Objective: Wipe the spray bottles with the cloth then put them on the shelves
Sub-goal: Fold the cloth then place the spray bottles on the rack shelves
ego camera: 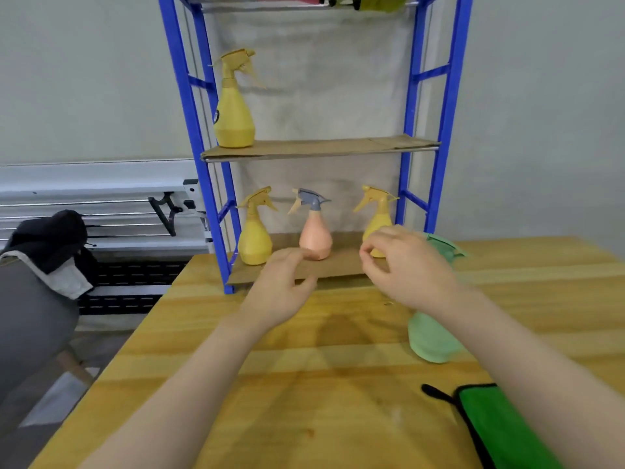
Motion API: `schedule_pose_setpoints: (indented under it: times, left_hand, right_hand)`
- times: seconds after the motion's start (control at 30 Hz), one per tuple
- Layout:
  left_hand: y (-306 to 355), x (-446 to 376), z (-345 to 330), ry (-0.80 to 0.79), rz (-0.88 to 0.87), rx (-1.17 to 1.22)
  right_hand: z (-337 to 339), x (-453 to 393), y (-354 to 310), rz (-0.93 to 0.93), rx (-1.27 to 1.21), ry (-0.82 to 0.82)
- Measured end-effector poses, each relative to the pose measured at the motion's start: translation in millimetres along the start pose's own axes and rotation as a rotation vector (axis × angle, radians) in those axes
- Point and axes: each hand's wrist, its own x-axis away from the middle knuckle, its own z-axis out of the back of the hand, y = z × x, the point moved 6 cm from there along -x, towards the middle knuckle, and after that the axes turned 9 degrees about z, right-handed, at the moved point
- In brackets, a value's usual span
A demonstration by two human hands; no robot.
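A blue-framed shelf rack [421,143] stands at the back of the wooden table. Its upper shelf holds a tall yellow spray bottle [234,113]. On the bottom shelf stand a small yellow bottle [254,242], a pink bottle with a grey trigger [315,236] and another yellow bottle [378,221]. A green spray bottle [431,336] stands on the table, partly hidden behind my right forearm. The green cloth [504,431] lies at the front right. My left hand [282,292] and my right hand [406,265] hover just before the bottom shelf, fingers loosely curled and holding nothing.
The wooden table [304,384] stretches wide in front of me. A person in grey clothing [33,316] with dark fabric sits off the table's left edge. A white rail unit [101,211] runs along the wall at left. More items lie on the rack's top shelf.
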Motion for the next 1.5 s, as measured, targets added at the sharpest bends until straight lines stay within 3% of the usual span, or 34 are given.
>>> schedule_pose_setpoints:
  times: [0.23, 0.4, 0.53, 0.63, 0.73, 0.83, 1.2, 1.5]
  left_hand:
    - [30.7, 20.2, -87.5, -0.182, -0.024, 0.104]
    - [43.9, 38.4, -149.1, -0.394, 0.061, 0.19]
    - [51.2, 43.9, -173.2, -0.484, 0.099, 0.205]
    - [55.9, 43.6, -183.2, -0.52, 0.132, 0.253]
    - [60.6, 41.8, -189.0, -0.506, 0.148, 0.282]
    - [62.6, 40.5, -193.5, -0.487, 0.154, 0.287]
    - [44.3, 37.3, -180.1, -0.328, 0.14, 0.366]
    - [40.6, -5.7, -85.5, -0.078, 0.031, 0.52]
  right_hand:
    - [4.4, 73.2, 44.2, -0.026, -0.016, 0.196]
    - [-2.4, 118.5, 75.4, -0.214, -0.172, 0.346]
    - [-22.4, 154.9, 98.9, -0.434, -0.264, 0.268]
    - [-42.9, 167.1, 113.4, -0.529, -0.33, 0.103]
    - [-63.4, 168.5, 118.0, -0.569, -0.369, -0.127]
    - [-74.6, 166.6, 116.7, -0.542, -0.361, -0.207]
    - [-76.0, 144.9, 105.2, -0.497, -0.361, -0.148]
    - [-39.0, 51.5, 74.5, -0.337, -0.444, 0.066]
